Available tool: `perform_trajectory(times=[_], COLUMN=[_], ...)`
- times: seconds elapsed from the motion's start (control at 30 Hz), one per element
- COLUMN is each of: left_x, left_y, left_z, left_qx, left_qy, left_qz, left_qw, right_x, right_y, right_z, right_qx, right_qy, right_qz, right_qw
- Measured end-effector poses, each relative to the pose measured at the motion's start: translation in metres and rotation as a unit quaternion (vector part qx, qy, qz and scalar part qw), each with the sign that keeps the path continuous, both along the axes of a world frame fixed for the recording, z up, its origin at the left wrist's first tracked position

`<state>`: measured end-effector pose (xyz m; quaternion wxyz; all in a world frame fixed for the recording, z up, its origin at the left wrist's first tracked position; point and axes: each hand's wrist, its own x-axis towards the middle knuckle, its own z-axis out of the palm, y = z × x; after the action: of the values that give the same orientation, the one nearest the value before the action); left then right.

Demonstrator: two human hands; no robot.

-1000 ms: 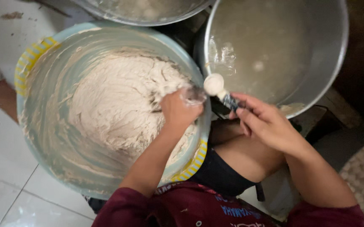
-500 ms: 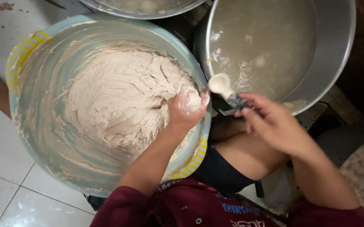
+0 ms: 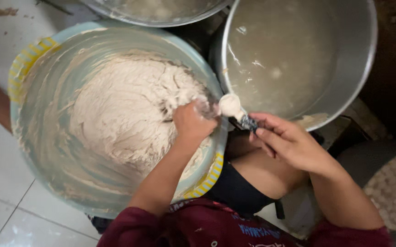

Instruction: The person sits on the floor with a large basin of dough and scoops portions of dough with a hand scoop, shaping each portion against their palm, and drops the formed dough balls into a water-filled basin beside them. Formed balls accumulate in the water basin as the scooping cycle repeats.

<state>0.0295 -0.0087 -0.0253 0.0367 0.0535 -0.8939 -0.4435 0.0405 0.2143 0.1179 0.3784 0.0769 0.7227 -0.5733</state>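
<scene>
Right hand [image 3: 289, 144] holds spoon [image 3: 234, 110] (battered) between basin [image 3: 24, 68] and pot [image 3: 367, 59].

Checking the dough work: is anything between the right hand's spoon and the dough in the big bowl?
Nothing separate. The spoon in the right hand sits at the bowl rim, beside the left hand, already on the dough.
</scene>
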Motion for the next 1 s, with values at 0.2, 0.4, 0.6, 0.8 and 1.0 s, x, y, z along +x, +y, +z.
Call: perform_trajectory(times=[0.2,0.4,0.6,0.8,1.0], left_x=[0.014,0.016,0.011,0.014,-0.023], left_y=[0.003,0.013,0.017,0.018,-0.004], left_z=[-0.011,-0.012,-0.001,0.010,0.002], left_qx=[0.098,0.204,0.099,0.161,-0.015], left_qy=[0.001,0.068,0.232,0.023,-0.113], left_qz=[0.014,0.045,-0.039,-0.046,-0.094], left_qw=[0.995,0.976,0.967,0.986,0.989], right_x=[-0.019,-0.023,0.003,0.015,0.003], right_y=[0.012,0.019,0.003,-0.025,-0.011], right_z=[0.001,0.007,0.005,0.007,-0.004], right_qx=[0.267,0.294,0.098,0.235,0.009], right_qy=[0.159,0.146,0.149,0.216,-0.009], right_qz=[0.042,-0.012,0.037,0.149,0.032], right_qw=[0.950,0.944,0.983,0.936,0.999])
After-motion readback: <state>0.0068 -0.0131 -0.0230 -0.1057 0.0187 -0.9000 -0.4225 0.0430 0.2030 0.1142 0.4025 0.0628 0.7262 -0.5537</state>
